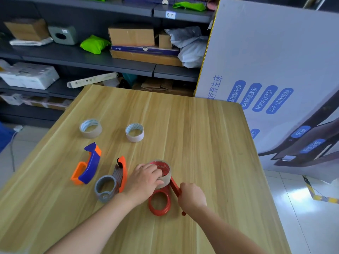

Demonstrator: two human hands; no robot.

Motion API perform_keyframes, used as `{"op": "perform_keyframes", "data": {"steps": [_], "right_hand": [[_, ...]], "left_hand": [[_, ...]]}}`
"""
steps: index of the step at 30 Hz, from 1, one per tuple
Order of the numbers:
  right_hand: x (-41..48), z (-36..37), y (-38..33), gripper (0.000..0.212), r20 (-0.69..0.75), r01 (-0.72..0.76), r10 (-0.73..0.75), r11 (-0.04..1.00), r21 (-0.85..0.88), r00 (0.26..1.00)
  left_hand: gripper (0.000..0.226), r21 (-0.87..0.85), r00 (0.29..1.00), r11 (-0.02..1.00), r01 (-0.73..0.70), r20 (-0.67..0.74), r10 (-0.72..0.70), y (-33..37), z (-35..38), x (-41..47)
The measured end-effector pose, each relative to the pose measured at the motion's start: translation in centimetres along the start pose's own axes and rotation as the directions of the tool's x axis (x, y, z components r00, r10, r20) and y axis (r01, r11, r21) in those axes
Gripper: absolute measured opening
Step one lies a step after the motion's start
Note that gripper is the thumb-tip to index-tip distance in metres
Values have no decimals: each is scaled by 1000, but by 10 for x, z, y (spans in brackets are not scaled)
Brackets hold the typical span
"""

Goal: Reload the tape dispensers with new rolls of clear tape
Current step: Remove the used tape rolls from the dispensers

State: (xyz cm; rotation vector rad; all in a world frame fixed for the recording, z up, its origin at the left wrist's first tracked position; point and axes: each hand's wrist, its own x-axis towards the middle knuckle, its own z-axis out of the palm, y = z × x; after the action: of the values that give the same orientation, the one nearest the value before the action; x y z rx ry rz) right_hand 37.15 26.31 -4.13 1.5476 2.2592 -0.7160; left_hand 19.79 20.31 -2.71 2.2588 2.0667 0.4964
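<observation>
A red tape dispenser (pixel 159 202) lies on the wooden table (pixel 201 134) near its front. A roll of clear tape (pixel 165 173) sits on the dispenser's far end. My left hand (pixel 144 180) grips that roll, fingers curled over its top edge. My right hand (pixel 191 195) grips the dispenser's red handle just right of the roll. Two more tape rolls stand farther back: one (pixel 90 128) at the left, one (pixel 134 132) in the middle. A blue-and-orange dispenser (pixel 88 165) and a grey-and-orange dispenser (pixel 112 181) lie to the left of my left hand.
Dark shelves (pixel 110 65) with cardboard boxes and bags stand behind the table. A large white printed carton (pixel 275 61) leans at the right, close to the table's far right corner. Tiled floor (pixel 311 217) shows beyond the right edge.
</observation>
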Motion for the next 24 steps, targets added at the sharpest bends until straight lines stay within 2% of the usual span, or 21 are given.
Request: {"op": "perform_keyframes", "data": {"steps": [5,9,12,14,17,21,23,24], "right_hand": [[7,-10,-7,16,27,8,-7,999,-36,1000],[20,-26,-22,51,-172,56,-26,983,173,985],[41,-40,-38,62,-275,183,-112,952,246,955],[58,-47,-45,54,-277,202,-137,953,224,951],[83,-53,-47,34,-302,173,-100,959,223,948],[113,-55,-48,29,-314,118,-51,973,197,948],[128,-56,-49,29,-306,74,-13,979,189,952],[135,-55,-48,28,-298,48,12,980,195,955]], "left_hand": [[29,-5,992,993,119,-40,-119,-13,-6,20],[27,-65,986,986,156,-42,-159,-29,1,42],[17,-120,985,979,165,-31,-170,-39,8,59],[11,-138,987,978,156,-20,-160,-48,13,72],[14,-137,992,983,124,12,-123,-59,19,92],[17,-120,988,984,131,100,-119,-74,33,118],[16,-38,984,990,134,121,-129,-80,40,128],[24,5,978,990,142,156,-141,-82,44,132]]}}
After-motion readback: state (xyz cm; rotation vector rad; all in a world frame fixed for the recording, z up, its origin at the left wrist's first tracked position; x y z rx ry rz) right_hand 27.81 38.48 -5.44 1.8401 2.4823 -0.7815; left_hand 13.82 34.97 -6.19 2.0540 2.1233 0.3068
